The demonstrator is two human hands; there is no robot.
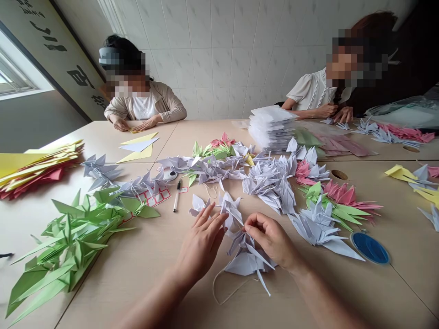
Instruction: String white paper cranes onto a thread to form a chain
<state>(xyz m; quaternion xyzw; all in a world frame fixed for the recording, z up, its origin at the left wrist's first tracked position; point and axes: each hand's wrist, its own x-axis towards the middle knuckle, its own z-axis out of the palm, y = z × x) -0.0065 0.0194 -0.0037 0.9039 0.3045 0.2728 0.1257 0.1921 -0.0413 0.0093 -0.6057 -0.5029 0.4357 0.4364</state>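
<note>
White folded paper cranes lie bunched on the table in front of me, and a loop of thin string trails from their near side. My right hand is closed in a pinch just above this bunch, with a bit of the string seeming to show at its fingertips. My left hand is open, its fingers stretched out beside and partly over another white crane. Whether its fingertips press on the paper is hard to see.
Green cranes lie left, a long row of white cranes beyond my hands. A pen, a blue round container, stacked white packets and coloured paper are around. Two people sit across the table.
</note>
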